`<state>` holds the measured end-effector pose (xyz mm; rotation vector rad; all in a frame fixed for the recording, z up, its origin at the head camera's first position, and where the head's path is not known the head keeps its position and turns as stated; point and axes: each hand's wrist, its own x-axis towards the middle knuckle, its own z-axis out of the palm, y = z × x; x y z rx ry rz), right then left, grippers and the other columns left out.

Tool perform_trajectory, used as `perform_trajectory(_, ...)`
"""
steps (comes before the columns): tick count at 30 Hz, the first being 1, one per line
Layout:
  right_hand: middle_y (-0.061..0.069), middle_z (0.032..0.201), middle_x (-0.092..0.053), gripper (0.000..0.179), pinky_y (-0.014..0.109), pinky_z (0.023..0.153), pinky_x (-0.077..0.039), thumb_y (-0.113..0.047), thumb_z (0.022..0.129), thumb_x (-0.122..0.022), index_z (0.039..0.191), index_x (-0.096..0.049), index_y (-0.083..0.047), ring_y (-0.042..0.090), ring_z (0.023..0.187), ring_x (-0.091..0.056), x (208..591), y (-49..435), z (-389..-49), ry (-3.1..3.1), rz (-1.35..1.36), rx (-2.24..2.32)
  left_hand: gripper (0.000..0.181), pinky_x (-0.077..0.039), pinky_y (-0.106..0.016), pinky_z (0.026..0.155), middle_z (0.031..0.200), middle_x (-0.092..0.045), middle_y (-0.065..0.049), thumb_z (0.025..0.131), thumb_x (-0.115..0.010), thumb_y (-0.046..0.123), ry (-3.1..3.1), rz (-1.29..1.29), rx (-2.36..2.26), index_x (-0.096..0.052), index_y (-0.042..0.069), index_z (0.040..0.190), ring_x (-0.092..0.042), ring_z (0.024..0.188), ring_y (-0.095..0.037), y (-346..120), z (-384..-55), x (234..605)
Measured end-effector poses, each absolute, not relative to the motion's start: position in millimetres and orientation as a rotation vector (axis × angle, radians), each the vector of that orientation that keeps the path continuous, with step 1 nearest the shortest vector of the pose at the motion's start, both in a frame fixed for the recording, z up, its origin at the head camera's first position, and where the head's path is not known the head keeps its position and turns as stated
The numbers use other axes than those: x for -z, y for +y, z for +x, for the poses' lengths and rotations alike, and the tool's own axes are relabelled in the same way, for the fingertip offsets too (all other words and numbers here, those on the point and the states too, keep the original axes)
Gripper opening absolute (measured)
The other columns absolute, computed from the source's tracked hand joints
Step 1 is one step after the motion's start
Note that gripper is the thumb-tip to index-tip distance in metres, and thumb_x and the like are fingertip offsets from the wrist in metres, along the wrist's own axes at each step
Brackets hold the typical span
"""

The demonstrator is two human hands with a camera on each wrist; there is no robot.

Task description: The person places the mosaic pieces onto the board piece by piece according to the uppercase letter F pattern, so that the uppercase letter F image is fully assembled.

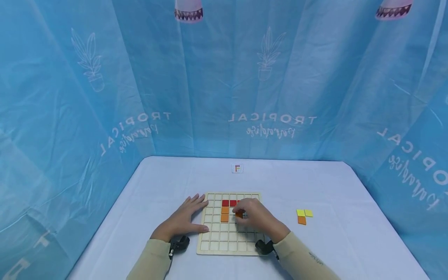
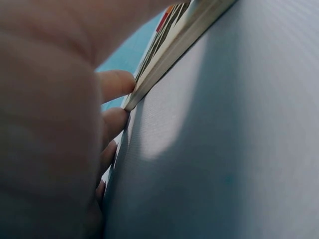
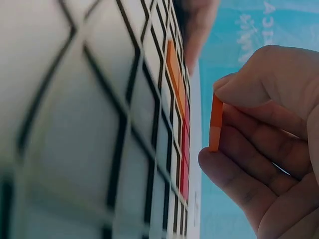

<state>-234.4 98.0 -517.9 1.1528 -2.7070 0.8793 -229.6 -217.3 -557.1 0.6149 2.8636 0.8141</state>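
A pale wooden grid board (image 1: 224,245) lies on the table. In its upper part sit several red square tiles (image 1: 229,203) in a row, with two orange tiles (image 1: 224,214) below the leftmost one. Just above the board, my right hand (image 1: 257,217) pinches another orange tile (image 3: 216,122) between thumb and a fingertip; the right wrist view shows a gap between this tile and the grid. My left hand (image 1: 185,219) lies at the board's left edge with fingers spread. Its fingertips touch the rim (image 2: 174,50) in the left wrist view.
Right of the board lie two yellow tiles (image 1: 304,212) and a loose orange tile (image 1: 301,220). A small card with a coloured grid pattern (image 1: 237,168) lies near the table's far edge. A blue printed curtain (image 1: 210,85) hangs behind the white tabletop (image 1: 168,175).
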Motion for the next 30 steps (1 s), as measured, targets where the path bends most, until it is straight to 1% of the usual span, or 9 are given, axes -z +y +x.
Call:
perform_trajectory(2, -0.007, 0.096, -0.073, 0.013, 0.025, 0.079, -0.058, -0.006, 0.09, -0.082, 0.103, -0.081, -0.008, 0.008, 0.084, -0.063, 518, 90, -233, -2.693, 1.19, -0.879, 0.108, -0.013, -0.061, 0.124, 0.171, -0.028, 0.001, 0.073, -0.079, 0.08, 2.861, 0.618, -0.821, -0.049, 0.023, 0.161, -0.012, 0.159, -0.03, -217, -230, 557)
perform_trajectory(8, -0.012, 0.093, -0.071, 0.011, 0.022, 0.081, -0.055, -0.011, 0.09, -0.085, 0.101, -0.082, -0.013, 0.006, 0.082, -0.06, 519, 72, -228, -2.737, 1.202, -0.823, 0.109, -0.014, -0.063, 0.123, 0.171, -0.028, 0.002, 0.073, -0.077, 0.081, 2.865, 0.617, -0.82, -0.049, 0.023, 0.16, -0.012, 0.159, -0.03, -218, -229, 558)
perform_trajectory(14, -0.01, 0.09, -0.07, 0.011, 0.017, 0.073, -0.052, -0.009, 0.089, -0.085, 0.099, -0.082, -0.011, 0.005, 0.078, -0.058, 519, 61, -224, -2.727, 1.256, -0.83, 0.109, -0.015, -0.063, 0.123, 0.171, -0.028, 0.003, 0.073, -0.077, 0.082, 2.865, 0.618, -0.807, -0.048, 0.024, 0.161, -0.011, 0.159, -0.03, -218, -230, 557)
perform_trajectory(17, -0.009, 0.091, -0.071, 0.011, 0.016, 0.073, -0.051, -0.008, 0.089, -0.084, 0.1, -0.083, -0.01, 0.003, 0.078, -0.056, 522, 56, -223, -2.717, 1.279, -0.808, 0.108, -0.015, -0.063, 0.124, 0.171, -0.028, 0.002, 0.073, -0.078, 0.08, 2.864, 0.62, -0.806, -0.049, 0.024, 0.16, -0.012, 0.159, -0.03, -218, -230, 556)
perform_trajectory(22, -0.013, 0.095, -0.071, 0.013, 0.017, 0.077, -0.052, -0.011, 0.089, -0.085, 0.102, -0.083, -0.012, 0.001, 0.082, -0.058, 525, 51, -220, -2.755, 1.276, -0.759, 0.107, -0.015, -0.061, 0.124, 0.171, -0.029, 0.002, 0.074, -0.078, 0.079, 2.865, 0.625, -0.797, -0.049, 0.024, 0.16, -0.012, 0.159, -0.029, -218, -229, 556)
perform_trajectory(25, -0.012, 0.098, -0.072, 0.014, 0.018, 0.079, -0.052, -0.011, 0.088, -0.086, 0.102, -0.083, -0.013, 0.001, 0.086, -0.059, 525, 48, -218, -2.755, 1.28, -0.739, 0.106, -0.014, -0.061, 0.124, 0.171, -0.029, 0.002, 0.074, -0.078, 0.079, 2.866, 0.621, -0.805, -0.05, 0.024, 0.16, -0.012, 0.159, -0.03, -219, -229, 557)
perform_trajectory(30, -0.011, 0.099, -0.072, 0.016, 0.017, 0.078, -0.051, -0.01, 0.087, -0.086, 0.103, -0.082, -0.013, 0.002, 0.086, -0.058, 526, 45, -218, -2.759, 1.275, -0.728, 0.107, -0.013, -0.061, 0.125, 0.171, -0.029, 0.001, 0.074, -0.078, 0.08, 2.864, 0.621, -0.82, -0.049, 0.023, 0.16, -0.012, 0.159, -0.029, -219, -229, 557)
